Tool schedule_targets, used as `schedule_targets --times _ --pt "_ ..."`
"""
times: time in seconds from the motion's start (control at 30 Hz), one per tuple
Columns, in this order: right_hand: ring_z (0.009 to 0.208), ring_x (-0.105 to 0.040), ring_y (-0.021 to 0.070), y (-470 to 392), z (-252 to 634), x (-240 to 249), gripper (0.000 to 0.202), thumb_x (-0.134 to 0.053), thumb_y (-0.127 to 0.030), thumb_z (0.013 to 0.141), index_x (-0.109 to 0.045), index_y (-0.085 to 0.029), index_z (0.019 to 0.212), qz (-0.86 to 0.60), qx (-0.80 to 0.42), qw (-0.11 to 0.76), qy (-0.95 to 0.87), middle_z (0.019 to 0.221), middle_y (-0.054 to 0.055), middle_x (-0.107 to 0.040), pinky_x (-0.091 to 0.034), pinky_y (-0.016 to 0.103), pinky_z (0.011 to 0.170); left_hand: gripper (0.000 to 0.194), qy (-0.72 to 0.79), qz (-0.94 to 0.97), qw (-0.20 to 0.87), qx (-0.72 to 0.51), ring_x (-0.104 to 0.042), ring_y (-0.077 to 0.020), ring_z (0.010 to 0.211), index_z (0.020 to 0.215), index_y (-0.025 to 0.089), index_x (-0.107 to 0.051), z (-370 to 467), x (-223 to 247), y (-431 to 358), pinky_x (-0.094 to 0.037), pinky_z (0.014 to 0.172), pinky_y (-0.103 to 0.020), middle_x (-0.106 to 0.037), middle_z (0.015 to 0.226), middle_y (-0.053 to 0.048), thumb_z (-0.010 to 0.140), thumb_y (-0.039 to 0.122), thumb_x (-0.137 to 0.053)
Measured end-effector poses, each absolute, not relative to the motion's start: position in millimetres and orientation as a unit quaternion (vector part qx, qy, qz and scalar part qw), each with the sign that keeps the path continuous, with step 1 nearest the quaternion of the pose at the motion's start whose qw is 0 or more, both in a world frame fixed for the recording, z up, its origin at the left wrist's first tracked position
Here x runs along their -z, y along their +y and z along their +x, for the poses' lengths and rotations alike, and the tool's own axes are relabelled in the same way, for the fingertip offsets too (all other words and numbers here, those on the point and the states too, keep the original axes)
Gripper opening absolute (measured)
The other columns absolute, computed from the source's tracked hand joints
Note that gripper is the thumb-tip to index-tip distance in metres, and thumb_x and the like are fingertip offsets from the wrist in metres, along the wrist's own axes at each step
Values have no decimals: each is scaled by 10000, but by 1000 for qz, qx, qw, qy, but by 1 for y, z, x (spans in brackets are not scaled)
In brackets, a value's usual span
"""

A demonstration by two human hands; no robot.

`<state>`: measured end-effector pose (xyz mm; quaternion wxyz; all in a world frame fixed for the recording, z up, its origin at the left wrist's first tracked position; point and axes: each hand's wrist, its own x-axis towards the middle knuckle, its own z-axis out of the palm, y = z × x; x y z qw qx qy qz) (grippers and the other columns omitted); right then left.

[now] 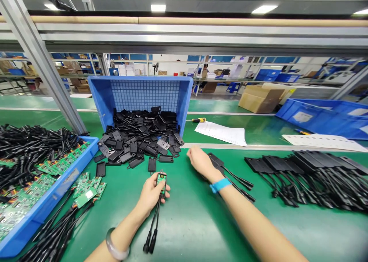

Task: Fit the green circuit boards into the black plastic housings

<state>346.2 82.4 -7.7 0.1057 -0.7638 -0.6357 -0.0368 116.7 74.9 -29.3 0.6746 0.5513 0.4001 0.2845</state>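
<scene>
Two bare hands work over a long, smooth green counter (178,231). The left hand (151,191), with a pale, shiny ring bracelet (116,246) on its wrist, holds a small green circuit board with a dark rim (161,177). Its thumb presses on top and its other fingers curl underneath, so the board is pinched between them. Two black cables with fat ends (155,223) hang from the board toward the near edge of the counter. The right hand (198,160), with a bright blue wristband (220,185), is near the middle of the counter's far edge. Its fingers look curled in, but I cannot tell if they pinch anything. Just beside that wrist lie a few flat black cases with cables (217,161). More flat black plastic cases with black cables (310,162) lie in a row toward the counter's right end. At the far edge, a big blue plastic crate (140,78) lies tipped on its side, and a heap of small black plastic pieces (138,139) spills out. Toward the left end sits a long blue plastic tray (92,142), full of green boards and black wires. Some loose green boards with black cables (89,191) lie just beside it.
</scene>
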Motion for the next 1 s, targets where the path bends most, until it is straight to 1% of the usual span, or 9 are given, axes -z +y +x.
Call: schedule_targets --times 0.1,0.2,0.33,0.47,0.67,0.77,0.87,0.93,1.0 --pt "829 -601 228 107 377 11 156 -467 -74 872 -620 -78 844 -794 33 71 -603 853 155 -645 -409 286 724 513 388 549 683 -287 -592 -125 566 1010 155 -487 116 30 76 -418 407 -187 -632 731 -31 687 534 -610" --pt "905 -594 242 124 384 14 133 -506 -83 855 -638 -76 854 -803 39 60 -591 927 175 -648 -412 286 750 502 380 539 690 -297 -579 -118 584 954 150 -500 116 30 78 -415 419 -182 -635 735 -37 674 542 -639" --pt "933 -598 222 142 364 14 219 -471 -253 923 -646 -122 908 -793 32 82 -603 981 148 -650 -417 258 764 491 380 519 700 -311 -573 -112 599 928 141 -523 117 29 79 -412 445 -180 -636 721 -34 651 512 -685" --pt "897 -625 232 153 333 16 328 -539 -413 882 -645 -108 942 -790 5 106 -604 1000 160 -656 -435 264 753 440 374 520 695 -325 -572 -114 626 911 132 -558 115 28 80 -421 472 -187 -647 743 -43 628 417 -739" --pt "921 -635 300 145 314 5 155 -555 -158 805 -671 -63 843 -800 -40 150 -580 920 228 -672 -442 331 760 507 359 484 720 -344 -599 -121 701 972 123 -579 112 27 80 -491 611 -213 -669 815 -57 553 294 -809" --pt "875 -646 271 126 315 -4 175 -506 -116 790 -674 -91 832 -787 -80 207 -575 833 176 -688 -450 322 739 569 366 466 737 -327 -635 -139 706 1025 133 -556 111 25 79 -508 609 -231 -676 896 -86 566 355 -807" --pt "800 -657 209 96 309 -7 292 -478 -164 815 -604 -144 1077 -748 -138 277 -587 794 71 -687 -482 295 697 605 361 470 743 -312 -645 -131 650 1078 154 -526 111 24 78 -502 555 -229 -667 995 -107 596 412 -785" --pt "765 -664 186 74 300 -4 464 -510 -211 801 -456 -185 1261 -687 -233 380 -574 837 28 -663 -512 294 666 603 352 475 744 -310 -639 -119 624 1089 154 -517 111 25 78 -503 555 -227 -668 988 -106 613 419 -776" --pt "758 -667 183 54 288 1 619 -592 -244 743 -367 -229 1319 -577 -383 511 -510 879 8 -620 -532 319 672 604 341 480 749 -305 -640 -118 638 1089 145 -522 111 26 78 -509 582 -227 -673 947 -99 605 388 -790"
